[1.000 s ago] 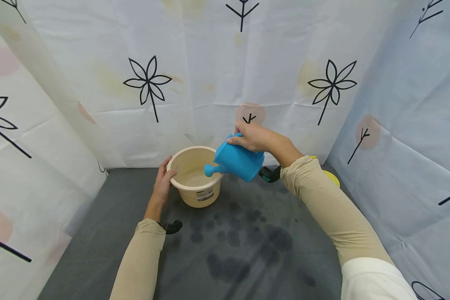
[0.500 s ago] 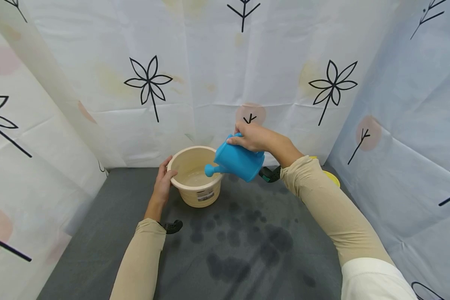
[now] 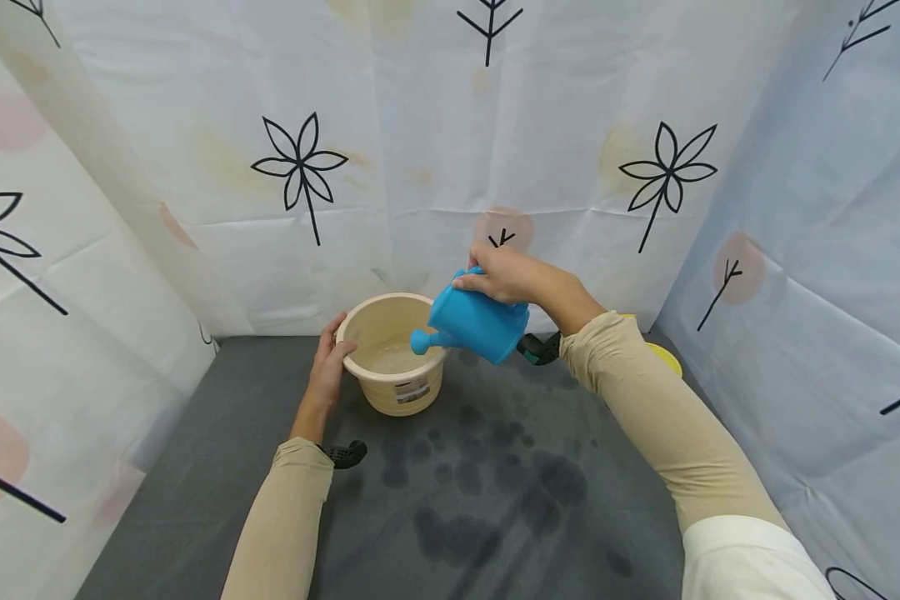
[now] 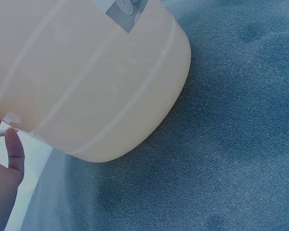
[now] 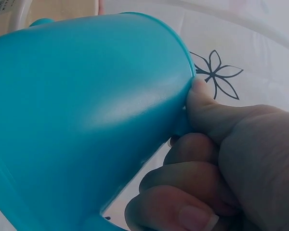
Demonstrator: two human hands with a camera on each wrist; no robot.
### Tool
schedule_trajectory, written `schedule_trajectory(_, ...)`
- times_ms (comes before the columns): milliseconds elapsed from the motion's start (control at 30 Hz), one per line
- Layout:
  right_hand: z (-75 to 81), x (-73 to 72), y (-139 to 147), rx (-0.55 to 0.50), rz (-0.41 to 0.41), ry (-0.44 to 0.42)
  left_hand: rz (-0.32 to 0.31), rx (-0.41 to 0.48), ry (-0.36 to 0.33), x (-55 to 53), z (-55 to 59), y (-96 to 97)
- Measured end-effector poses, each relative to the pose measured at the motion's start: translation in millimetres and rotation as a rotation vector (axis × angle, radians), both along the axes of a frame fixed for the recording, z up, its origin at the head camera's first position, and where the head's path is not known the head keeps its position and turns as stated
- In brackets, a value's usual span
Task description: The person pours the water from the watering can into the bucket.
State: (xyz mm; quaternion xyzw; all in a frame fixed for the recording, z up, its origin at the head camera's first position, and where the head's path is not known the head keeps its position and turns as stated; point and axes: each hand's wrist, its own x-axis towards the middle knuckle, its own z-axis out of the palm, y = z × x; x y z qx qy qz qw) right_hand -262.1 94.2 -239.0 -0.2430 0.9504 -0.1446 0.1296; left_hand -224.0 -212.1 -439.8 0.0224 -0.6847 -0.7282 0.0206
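Note:
A blue watering can tilts to the left, its round spout head over the mouth of a cream plastic tub. My right hand grips the can's handle; in the right wrist view, its fingers curl round the handle and the thumb presses near the rim. On the tub's left side, my left hand holds the rim, thumb over the edge. The left wrist view has the tub's ribbed wall in front and the left hand pinching its rim at the edge.
The dark grey cloth surface carries several damp, darker spots. Behind the right forearm, a yellow object shows in part. White sheets with plant drawings stand close behind the tub and on both sides.

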Motion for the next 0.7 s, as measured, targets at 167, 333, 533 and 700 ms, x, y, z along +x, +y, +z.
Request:
schedule_trajectory(167, 1.3, -0.1, -0.7, -0.003, 0.000, -0.003, 0.002, -0.001, -0.002, -0.7, 0.9, 0.1)
schedule_trajectory(333, 2.8, 0.7, -2.2, 0.000, 0.008, -0.002, -0.002, -0.002, 0.005, -0.3, 1.0, -0.2)
schedule_trajectory(533, 1.9, 0.6, -3.9, 0.006, 0.013, -0.004, 0.002, -0.002, 0.002, -0.1, 0.7, -0.3)
schedule_trajectory(700, 2.0, 1.0, -5.4, 0.008, 0.016, 0.005, 0.007, -0.003, 0.005, 0.4, 0.3, 0.2)
